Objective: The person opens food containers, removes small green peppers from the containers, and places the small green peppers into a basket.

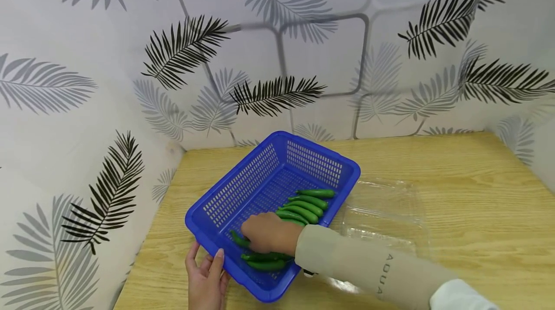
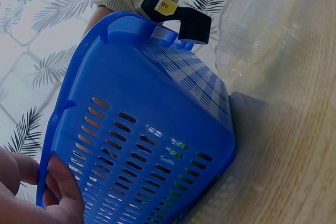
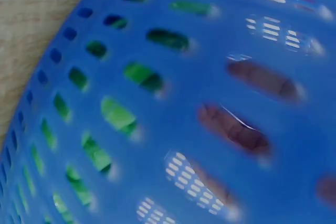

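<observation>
A blue slotted plastic basket (image 1: pixel 282 135) stands on the wooden table with several long green peppers (image 1: pixel 303 209) in a row along its right side. My left hand (image 1: pixel 205 276) grips its near-left corner, thumb on the rim. In the left wrist view, the left fingers (image 2: pixel 65 182) curl against the outside wall below that rim. My right hand (image 1: pixel 266 233) reaches down inside with its fingers curled over a green pepper (image 1: pixel 239 239), whose narrow end pokes out to the left. The fingertips are hidden under the hand. Through the slots, the right wrist view shows bits of green peppers (image 3: pixel 118 115).
To the right of the basket lies a clear plastic container (image 1: pixel 386 199), partly behind the right sleeve (image 1: pixel 360 257). The wooden table (image 1: pixel 485 204) meets a leaf-patterned wall (image 1: pixel 321 59) at the back and left.
</observation>
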Demonstrator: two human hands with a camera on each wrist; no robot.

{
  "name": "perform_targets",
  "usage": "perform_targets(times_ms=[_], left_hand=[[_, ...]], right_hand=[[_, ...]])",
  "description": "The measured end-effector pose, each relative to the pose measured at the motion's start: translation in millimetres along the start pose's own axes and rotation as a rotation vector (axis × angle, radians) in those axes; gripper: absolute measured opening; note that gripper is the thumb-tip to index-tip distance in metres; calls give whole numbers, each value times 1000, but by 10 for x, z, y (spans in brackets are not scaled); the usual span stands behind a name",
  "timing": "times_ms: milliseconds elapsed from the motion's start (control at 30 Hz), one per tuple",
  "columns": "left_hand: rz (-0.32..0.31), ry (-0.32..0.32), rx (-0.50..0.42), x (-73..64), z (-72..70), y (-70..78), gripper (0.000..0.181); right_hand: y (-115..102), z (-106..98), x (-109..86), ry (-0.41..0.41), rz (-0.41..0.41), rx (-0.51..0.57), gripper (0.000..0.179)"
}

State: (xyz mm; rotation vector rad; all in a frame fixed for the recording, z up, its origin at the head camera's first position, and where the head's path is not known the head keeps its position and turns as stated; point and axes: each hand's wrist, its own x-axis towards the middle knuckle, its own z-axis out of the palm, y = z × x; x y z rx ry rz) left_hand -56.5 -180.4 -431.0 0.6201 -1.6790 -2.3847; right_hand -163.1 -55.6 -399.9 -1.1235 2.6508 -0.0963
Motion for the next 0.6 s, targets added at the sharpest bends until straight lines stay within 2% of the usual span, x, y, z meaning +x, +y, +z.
perform_targets(times_ms=[133,200,267,367,467,533,600], left_hand=[[3,2,42,5,18,-16,65],[32,21,90,2,21,-32,67],[94,57,174,-2,21,-54,68],[266,149,355,-4,11,-85,68],[498,241,564,7,-7,-99,64],[651,272,690,23,-29,-88,60],[760,264,802,38,-48,-56,56]], right_hand=[[-9,23,-22,-3,24,-12,15],[5,22,-69,17,25,-20,4],[32,4,-131,56,11,0,10],[95,-35,-250,170,-40,37,18],[176,-94,-380,310,-87,82,16],[238,-137,-473,398,-104,101,16],[307,-178,-564,472,-102,121,19]])
